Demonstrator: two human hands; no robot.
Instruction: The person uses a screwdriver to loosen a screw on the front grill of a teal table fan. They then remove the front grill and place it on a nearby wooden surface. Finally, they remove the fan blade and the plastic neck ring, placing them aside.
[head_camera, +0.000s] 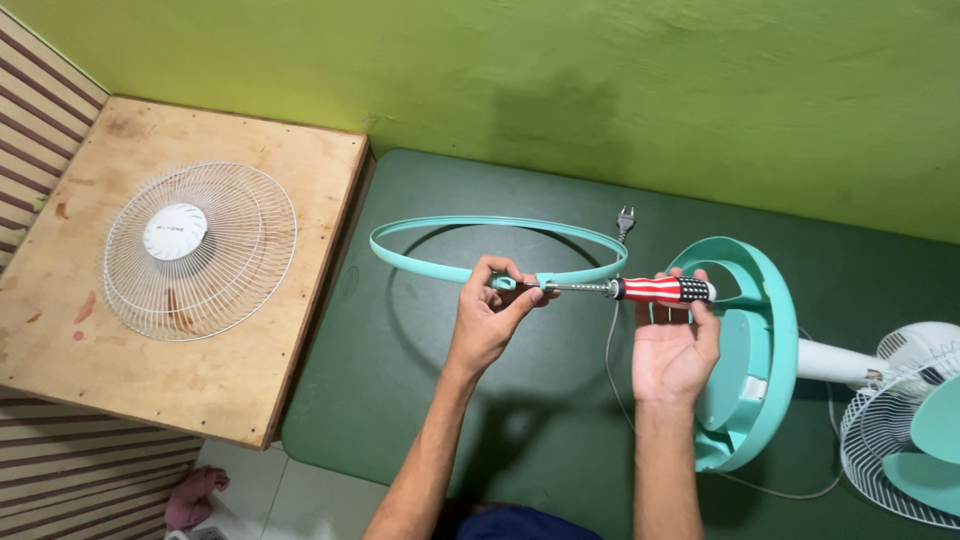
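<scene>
My left hand pinches the clasp end of a thin teal fan guard ring, holding the ring up over the dark green mat. In my right hand is a screwdriver with a red, white and black striped handle. Its metal shaft points left and the tip meets the ring's clasp right at my left fingers. Just right of my right hand, the teal round base of a stand fan lies on its side.
A white wire front grille rests on a wooden board at the left. The fan's white pole, rear grille and teal blade lie at the right edge. A power plug and cord lie on the mat. A green wall stands behind.
</scene>
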